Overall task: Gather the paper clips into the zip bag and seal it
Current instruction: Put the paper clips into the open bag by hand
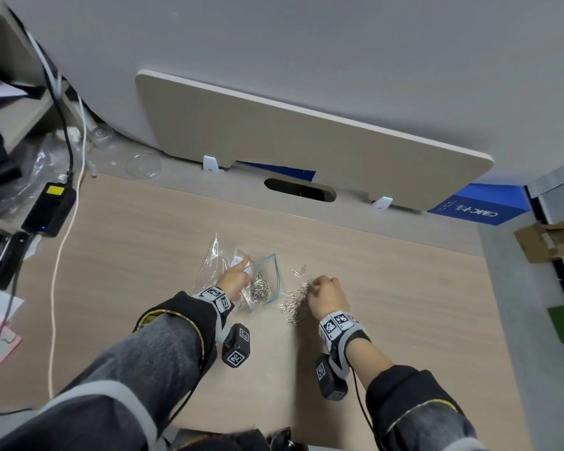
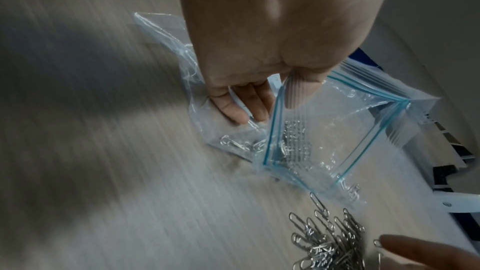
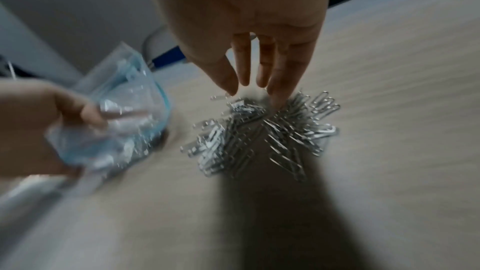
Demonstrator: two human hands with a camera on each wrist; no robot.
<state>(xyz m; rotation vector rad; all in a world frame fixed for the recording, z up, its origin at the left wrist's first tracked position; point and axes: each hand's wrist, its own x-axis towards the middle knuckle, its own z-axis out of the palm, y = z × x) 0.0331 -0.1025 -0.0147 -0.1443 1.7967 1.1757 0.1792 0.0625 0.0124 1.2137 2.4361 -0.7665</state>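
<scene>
The zip bag (image 1: 262, 284) lies near the middle of the counter (image 1: 388, 288), its blue-lined mouth gaping open and facing the loose pile. A good clump of paper clips (image 2: 293, 145) already sits inside it, so the gathering is well under way. It is not finished: a sizeable loose pile of paper clips (image 1: 295, 305) lies on the counter just beside the bag, on the side towards the right edge, and a few stray clips (image 1: 299, 271) rest a little farther towards the back edge.

The left hand (image 1: 235, 281) holds the bag's mouth open, thumb inside the lip and fingers (image 2: 244, 108) pressing the plastic outside it. The right hand (image 1: 326, 296) hovers at the loose pile with fingers pointing down, the fingertips (image 3: 279, 98) touching the clips; the wrist view shows nothing clearly pinched yet, though the picture is blurred there.

By my estimate, roughly half the clips are bagged. What remains is moving the pile and the strays in, then pressing the zip strip closed along its length; the seal is plainly not yet made.

A second crumpled clear bag (image 1: 214, 258) lies just behind the left hand.
</scene>
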